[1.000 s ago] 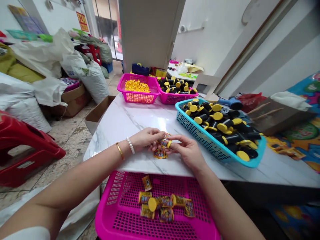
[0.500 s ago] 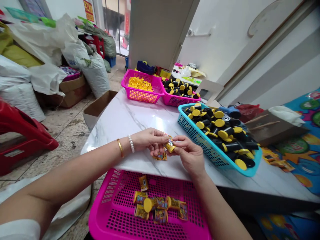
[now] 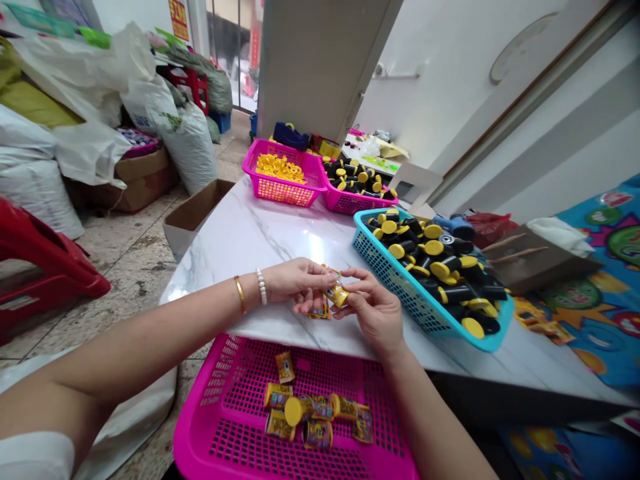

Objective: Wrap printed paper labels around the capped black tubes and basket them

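My left hand (image 3: 300,283), with a bead bracelet and a gold bangle at its wrist, pinches the left end of a small glossy yellow printed label (image 3: 337,295). My right hand (image 3: 375,303) grips the same label from the right with thumb and fingers. Whether anything is inside it is hidden. Under my left fingers, another yellow printed label (image 3: 320,311) lies on the white marbled table (image 3: 240,247). Just below the table edge sits a large pink basket (image 3: 200,427), where several yellow-labelled canisters (image 3: 318,433) lie on their sides, some with yellow lids showing.
To the right stands a blue basket (image 3: 415,297) full of black canisters (image 3: 457,293) with yellow lids. Two smaller pink baskets (image 3: 287,193) stand farther back, one holding yellow rings (image 3: 280,168). More yellow labels (image 3: 543,320) lie far right. A red stool (image 3: 45,260) is at left.
Both hands keep hold of the label, with only slight finger shifts. The view has turned a little; the baskets stay in place.
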A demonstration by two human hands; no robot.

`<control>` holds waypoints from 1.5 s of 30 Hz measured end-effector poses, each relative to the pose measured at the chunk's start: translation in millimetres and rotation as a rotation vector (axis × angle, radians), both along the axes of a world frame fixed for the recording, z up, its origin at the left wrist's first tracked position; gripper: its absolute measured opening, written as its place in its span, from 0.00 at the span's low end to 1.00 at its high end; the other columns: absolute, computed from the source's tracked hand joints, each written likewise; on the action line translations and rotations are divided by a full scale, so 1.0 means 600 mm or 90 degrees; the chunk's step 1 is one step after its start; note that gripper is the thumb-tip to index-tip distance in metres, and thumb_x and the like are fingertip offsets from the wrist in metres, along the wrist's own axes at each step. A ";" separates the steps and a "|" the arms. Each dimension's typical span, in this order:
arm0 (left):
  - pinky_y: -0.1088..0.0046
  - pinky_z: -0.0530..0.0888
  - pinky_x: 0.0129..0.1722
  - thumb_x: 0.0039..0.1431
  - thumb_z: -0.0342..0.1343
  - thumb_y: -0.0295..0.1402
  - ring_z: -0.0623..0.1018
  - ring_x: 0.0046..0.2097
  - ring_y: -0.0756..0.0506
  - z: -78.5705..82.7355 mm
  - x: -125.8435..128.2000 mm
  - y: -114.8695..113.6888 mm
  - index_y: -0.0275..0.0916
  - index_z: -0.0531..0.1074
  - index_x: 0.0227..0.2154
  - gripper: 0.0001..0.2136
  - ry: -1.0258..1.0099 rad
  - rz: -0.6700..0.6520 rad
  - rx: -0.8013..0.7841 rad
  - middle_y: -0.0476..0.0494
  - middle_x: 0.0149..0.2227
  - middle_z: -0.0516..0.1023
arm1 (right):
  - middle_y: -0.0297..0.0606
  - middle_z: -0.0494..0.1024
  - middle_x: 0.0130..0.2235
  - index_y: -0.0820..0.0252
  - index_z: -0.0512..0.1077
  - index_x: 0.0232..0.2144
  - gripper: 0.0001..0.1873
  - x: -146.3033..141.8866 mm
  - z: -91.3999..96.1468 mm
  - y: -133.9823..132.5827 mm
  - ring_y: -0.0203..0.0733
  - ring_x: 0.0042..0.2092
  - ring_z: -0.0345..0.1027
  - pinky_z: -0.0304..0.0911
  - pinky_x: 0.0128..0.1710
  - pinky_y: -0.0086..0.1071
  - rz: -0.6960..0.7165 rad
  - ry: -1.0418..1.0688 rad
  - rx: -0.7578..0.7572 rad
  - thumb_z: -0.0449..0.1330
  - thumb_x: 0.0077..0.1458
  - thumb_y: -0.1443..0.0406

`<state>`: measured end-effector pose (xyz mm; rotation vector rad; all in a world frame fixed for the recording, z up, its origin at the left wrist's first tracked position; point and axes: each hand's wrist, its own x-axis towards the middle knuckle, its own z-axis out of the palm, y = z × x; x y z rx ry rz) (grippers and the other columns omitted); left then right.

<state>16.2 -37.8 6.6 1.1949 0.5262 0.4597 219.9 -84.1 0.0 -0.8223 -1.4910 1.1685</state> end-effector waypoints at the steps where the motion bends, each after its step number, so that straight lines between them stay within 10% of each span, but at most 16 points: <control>1: 0.77 0.63 0.14 0.56 0.56 0.51 0.70 0.16 0.51 -0.001 0.000 0.000 0.34 0.75 0.31 0.21 0.020 0.004 0.006 0.43 0.19 0.75 | 0.38 0.70 0.51 0.51 0.79 0.35 0.07 -0.001 0.001 -0.001 0.37 0.30 0.75 0.79 0.28 0.41 0.008 -0.012 0.000 0.66 0.51 0.64; 15: 0.79 0.64 0.17 0.54 0.62 0.41 0.74 0.22 0.51 -0.002 -0.001 0.004 0.34 0.72 0.41 0.17 -0.065 0.023 -0.004 0.41 0.28 0.78 | 0.35 0.71 0.49 0.48 0.72 0.43 0.13 -0.006 0.002 0.001 0.35 0.27 0.75 0.75 0.21 0.34 0.060 0.026 -0.074 0.64 0.54 0.63; 23: 0.80 0.64 0.16 0.57 0.59 0.43 0.69 0.18 0.53 -0.001 0.006 0.002 0.34 0.70 0.33 0.14 -0.025 0.113 -0.005 0.48 0.19 0.72 | 0.37 0.70 0.47 0.52 0.75 0.44 0.17 -0.007 -0.018 0.000 0.36 0.37 0.72 0.74 0.38 0.34 -0.137 -0.162 0.186 0.67 0.49 0.68; 29: 0.76 0.70 0.21 0.58 0.58 0.39 0.72 0.21 0.52 -0.001 0.017 0.000 0.34 0.71 0.36 0.12 -0.014 0.189 0.166 0.47 0.22 0.74 | 0.38 0.76 0.40 0.58 0.76 0.41 0.15 -0.019 -0.019 0.009 0.40 0.36 0.76 0.74 0.38 0.35 -0.203 -0.157 0.106 0.68 0.48 0.65; 35: 0.77 0.69 0.18 0.59 0.57 0.43 0.72 0.18 0.52 -0.002 0.020 -0.002 0.36 0.69 0.34 0.13 0.030 0.172 0.163 0.48 0.20 0.74 | 0.38 0.76 0.42 0.55 0.74 0.48 0.22 -0.015 -0.013 0.008 0.39 0.34 0.76 0.76 0.38 0.38 -0.131 -0.072 0.024 0.67 0.49 0.63; 40: 0.81 0.59 0.11 0.59 0.54 0.49 0.66 0.13 0.54 -0.003 0.018 -0.004 0.35 0.70 0.29 0.19 0.026 0.106 0.052 0.50 0.15 0.69 | 0.34 0.71 0.35 0.55 0.79 0.36 0.07 -0.002 -0.002 -0.001 0.34 0.27 0.73 0.76 0.26 0.33 -0.003 -0.041 0.024 0.65 0.53 0.62; 45: 0.82 0.58 0.10 0.57 0.55 0.50 0.66 0.13 0.55 -0.002 0.019 -0.003 0.34 0.71 0.29 0.20 0.036 0.077 0.011 0.48 0.18 0.72 | 0.38 0.71 0.41 0.53 0.79 0.38 0.08 0.001 0.000 -0.003 0.36 0.35 0.73 0.74 0.29 0.31 0.000 -0.115 0.146 0.65 0.53 0.66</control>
